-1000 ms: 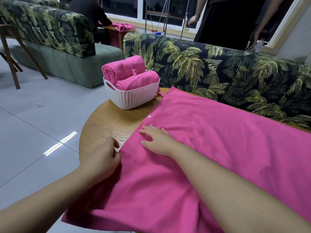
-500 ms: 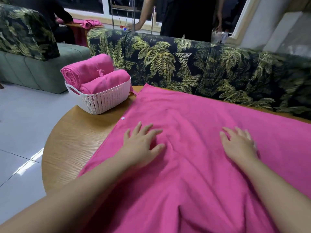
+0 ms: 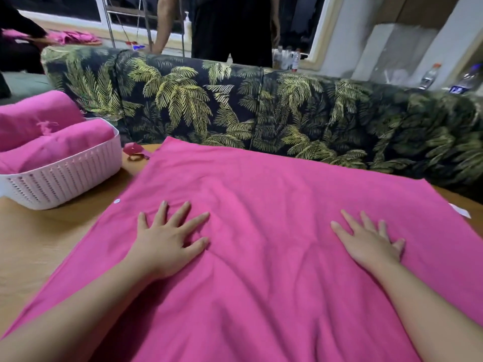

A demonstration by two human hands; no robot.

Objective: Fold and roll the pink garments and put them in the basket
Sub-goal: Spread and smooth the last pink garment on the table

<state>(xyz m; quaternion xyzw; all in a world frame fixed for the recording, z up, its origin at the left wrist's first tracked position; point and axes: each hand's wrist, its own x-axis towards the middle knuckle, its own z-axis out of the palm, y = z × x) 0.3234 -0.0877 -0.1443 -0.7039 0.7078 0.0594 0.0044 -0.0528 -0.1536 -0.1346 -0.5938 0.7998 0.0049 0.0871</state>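
A large pink garment (image 3: 274,205) lies spread flat over the round wooden table (image 3: 34,246), with soft wrinkles running through its middle. My left hand (image 3: 170,239) rests flat on its left part, fingers spread, near a small white snap at the edge. My right hand (image 3: 371,241) lies flat on the right part, fingers straight. At the far left stands a white woven basket (image 3: 62,178) holding two rolled pink garments (image 3: 52,137).
A palm-print sofa (image 3: 261,111) runs right behind the table. A person in dark clothes (image 3: 230,27) stands behind it, another sits at far left. Water bottles (image 3: 428,77) stand at the back right. A small pink scrap (image 3: 136,152) lies beside the basket.
My left hand let go of the garment's left edge and moved onto the cloth. My right hand slid far to the right. Both now press flat, spread apart. My view swung right.
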